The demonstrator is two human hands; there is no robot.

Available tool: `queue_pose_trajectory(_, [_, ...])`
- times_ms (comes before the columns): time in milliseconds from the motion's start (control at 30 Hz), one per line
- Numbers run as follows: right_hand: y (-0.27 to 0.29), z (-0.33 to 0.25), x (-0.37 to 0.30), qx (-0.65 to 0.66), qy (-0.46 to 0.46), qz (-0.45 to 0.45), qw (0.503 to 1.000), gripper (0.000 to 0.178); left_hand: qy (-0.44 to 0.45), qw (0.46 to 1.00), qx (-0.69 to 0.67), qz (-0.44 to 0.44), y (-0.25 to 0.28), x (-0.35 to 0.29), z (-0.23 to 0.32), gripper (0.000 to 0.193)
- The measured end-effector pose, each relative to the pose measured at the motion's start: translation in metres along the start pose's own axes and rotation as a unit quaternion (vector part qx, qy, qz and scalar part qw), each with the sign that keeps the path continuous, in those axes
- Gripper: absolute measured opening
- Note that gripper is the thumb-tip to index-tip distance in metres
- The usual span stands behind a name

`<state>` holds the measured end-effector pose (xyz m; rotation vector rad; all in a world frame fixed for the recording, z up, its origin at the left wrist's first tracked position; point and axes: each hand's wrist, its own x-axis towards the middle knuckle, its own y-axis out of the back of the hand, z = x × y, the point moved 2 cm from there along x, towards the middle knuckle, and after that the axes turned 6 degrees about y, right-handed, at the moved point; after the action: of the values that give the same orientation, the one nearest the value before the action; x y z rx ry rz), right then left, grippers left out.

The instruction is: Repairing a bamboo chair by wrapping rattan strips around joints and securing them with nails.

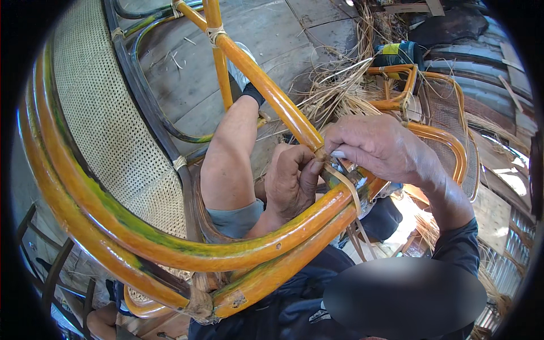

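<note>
A glossy orange-yellow rattan frame of a chair lies across my lap, with a straight pole (272, 93) meeting curved poles (198, 258) near my hands. My left hand (292, 181) is closed at the joint, thumb and forefinger pinching a pale rattan strip (347, 180). From there the strip loops over the curved poles and hangs in loose tails. Coming from the right, my right hand (385, 144) is closed too, its thumb pressed against the pole's end. What its fingers hold is hidden; a thin dark edge shows just below them.
A woven cane panel (96, 113) in the frame spans the left. My bare leg (229, 156) stretches forward under the pole. Loose rattan strips (345, 93) are heaped ahead, beside another rattan chair (453, 124). Dark bars (54, 272) stand at lower left, near someone's bare limb (102, 320).
</note>
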<state>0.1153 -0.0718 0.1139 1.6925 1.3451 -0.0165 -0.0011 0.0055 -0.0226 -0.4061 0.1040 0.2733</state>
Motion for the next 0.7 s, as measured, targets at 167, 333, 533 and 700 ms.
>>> queue_pose_trajectory(167, [-0.004,0.004,-0.004,0.012,0.017,-0.025,0.999,0.016,0.014,0.999,-0.042,-0.014,-0.006,-0.004,-0.007,0.015])
queue_pose_trajectory(333, [-0.007,0.005,0.003,0.014,0.053,-0.061,0.997,0.015,-0.009,1.0,-0.015,-0.011,0.001,-0.001,-0.001,0.015])
queue_pose_trajectory(533, [-0.007,0.008,0.002,0.014,0.067,-0.062,0.996,0.015,0.01,0.999,-0.028,-0.014,0.001,-0.001,0.003,0.013])
queue_pose_trajectory(700, [-0.006,0.008,0.002,0.018,0.067,-0.063,0.996,0.014,-0.029,0.999,-0.031,-0.013,-0.001,0.003,0.004,0.011])
